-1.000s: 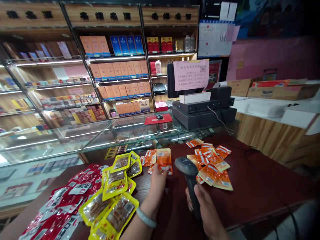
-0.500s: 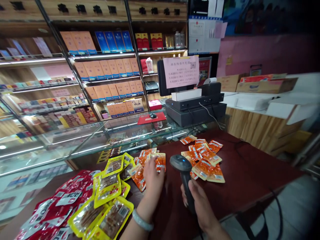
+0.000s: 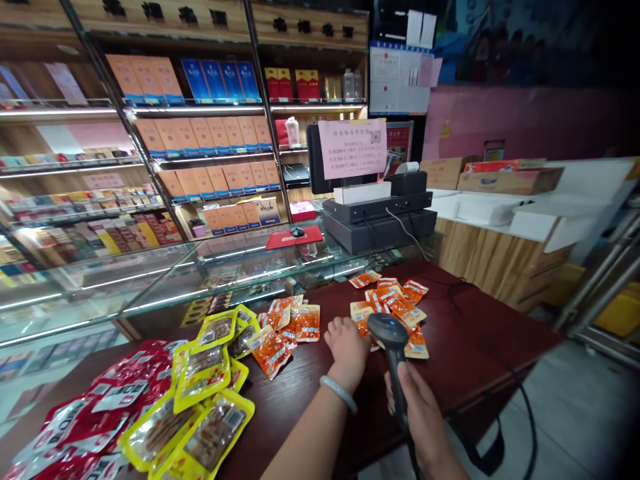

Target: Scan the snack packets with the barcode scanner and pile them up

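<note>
Pink notice (image 3: 353, 148) and packet labels carry print too small to read.

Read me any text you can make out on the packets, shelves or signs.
No text can be quoted.
Pink sign on the monitor: printed lines, too blurred.
Dark characters on the shelf header: unreadable.
Orange packets, yellow packets, red packets: labels too small.
Wall papers: blurred.

Items as I see them: scanner (image 3: 389, 333) in my right hand (image 3: 423, 417), matt black plastic. Orange packets (image 3: 395, 307) just beyond my left hand (image 3: 347, 343), glossy foil. Yellow packets (image 3: 200, 400) left of it, shiny clear-windowed plastic. Table (image 3: 475, 340), dark polished wood. Display case (image 3: 200, 267) beyond, smooth glass.
</note>
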